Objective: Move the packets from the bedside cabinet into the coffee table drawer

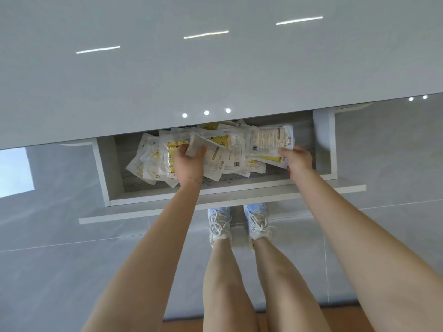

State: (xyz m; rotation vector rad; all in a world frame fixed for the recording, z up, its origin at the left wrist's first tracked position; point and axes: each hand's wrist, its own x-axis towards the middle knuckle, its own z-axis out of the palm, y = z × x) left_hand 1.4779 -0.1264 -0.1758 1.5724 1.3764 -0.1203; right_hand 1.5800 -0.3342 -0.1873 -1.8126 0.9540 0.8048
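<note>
Bare forearms (167, 236) nearest, stretched toward twelve o'clock into the open drawer (105, 173). Left hand (189, 165) curled round a clear packet (195, 146) over the heap (148, 161). Right hand (298, 160), at its three o'clock, pinching a printed packet (266, 140) by the edge. Many packets already in; cabinet unseen, so remainder unknown.

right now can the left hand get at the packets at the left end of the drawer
Probably yes. The drawer is pulled open and those packets lie uncovered just beside the left hand, nothing between. But its grip is on another packet, which it would likely drop first.
</note>
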